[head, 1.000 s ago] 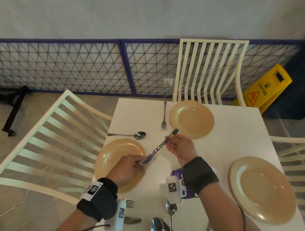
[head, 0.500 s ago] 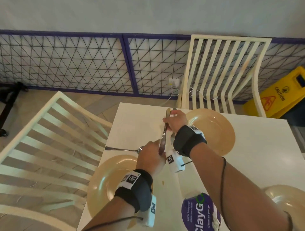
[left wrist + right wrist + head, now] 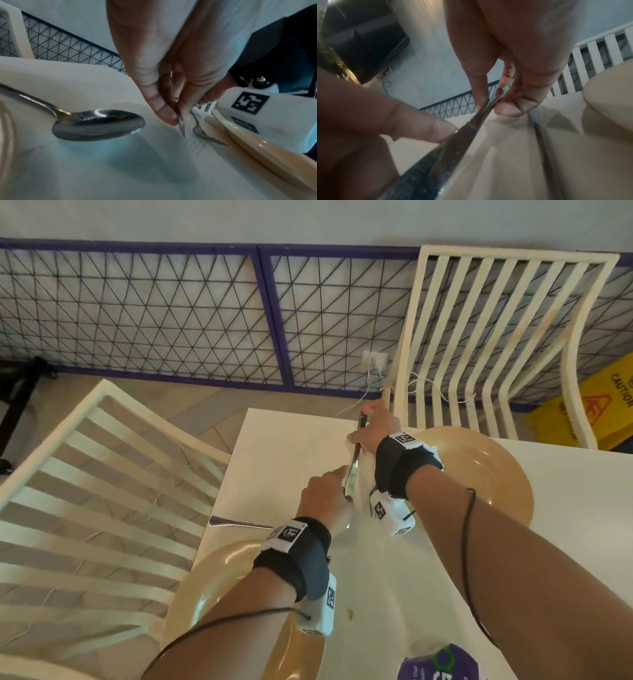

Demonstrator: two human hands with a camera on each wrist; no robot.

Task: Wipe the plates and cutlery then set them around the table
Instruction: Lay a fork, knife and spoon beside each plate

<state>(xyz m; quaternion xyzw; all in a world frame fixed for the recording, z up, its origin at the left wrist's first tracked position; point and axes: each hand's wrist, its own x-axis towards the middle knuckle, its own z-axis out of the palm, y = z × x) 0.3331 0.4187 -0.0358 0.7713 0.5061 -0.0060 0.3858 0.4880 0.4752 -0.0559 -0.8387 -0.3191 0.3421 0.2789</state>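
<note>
Both hands hold one steel knife [image 3: 354,464] low over the white table [image 3: 291,440], lengthways just left of the far tan plate [image 3: 496,474]. My right hand [image 3: 363,424] pinches the handle's far end [image 3: 494,100]. My left hand [image 3: 343,478] pinches the blade near its tip [image 3: 180,121]. In the left wrist view a fork [image 3: 199,130] lies between the knife and the plate rim [image 3: 257,147]; in the head view my hands hide it. A second tan plate [image 3: 212,573] sits at the near left under my left forearm, with a spoon [image 3: 99,124] beyond it.
A cream slatted chair [image 3: 507,344] stands behind the far plate and another [image 3: 102,491] at the table's left side. A purple-labelled container [image 3: 442,662] sits at the near edge. A yellow caution sign [image 3: 599,412] stands on the floor at the right, before a mesh fence [image 3: 171,320].
Both hands have carried the knife from above the near-left plate to the far side of the table, turned it lengthways and lowered it beside the far plate.
</note>
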